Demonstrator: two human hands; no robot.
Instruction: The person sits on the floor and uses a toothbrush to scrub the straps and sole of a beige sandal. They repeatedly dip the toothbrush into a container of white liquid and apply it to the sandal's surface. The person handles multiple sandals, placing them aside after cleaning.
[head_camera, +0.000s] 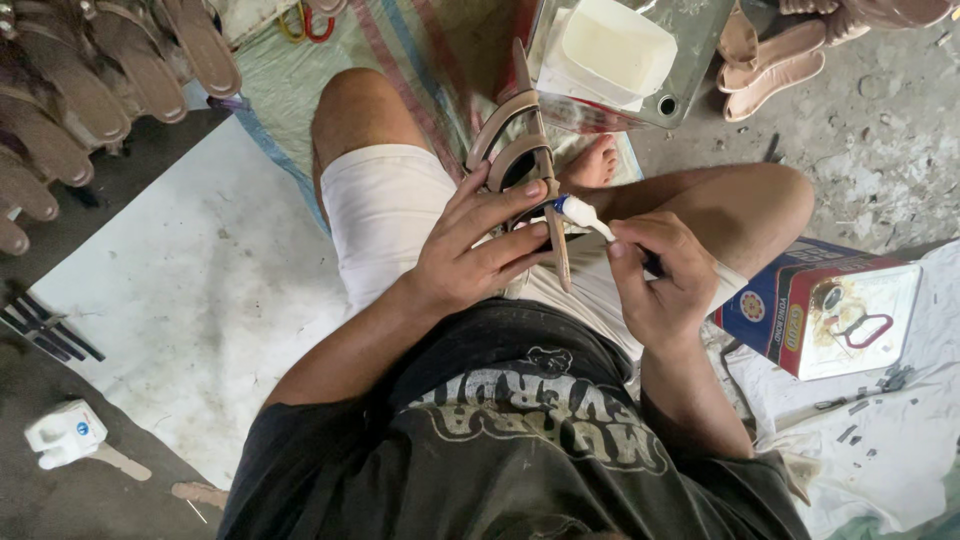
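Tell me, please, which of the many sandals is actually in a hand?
The tan strappy sandal over the lap, gripped by the left hand; the others lie in piles on the floor.

1. The sandal (528, 165) is standing on edge over the person's lap, and every place below is being told from it.
2. The left hand (478, 252) is gripping the sandal from its left side.
3. The right hand (662, 280) is sitting just right of the sandal, pointing a glue tube (582, 213) whose tip is touching it.
4. A tub (612, 50) is lying just behind the sandal, beyond the knees.
5. A tin box (825, 308) is sitting well to the sandal's right.
6. More soles (110, 70) are lying piled far left and behind.
7. A small bottle (65, 432) is lying far left, nearer the person.
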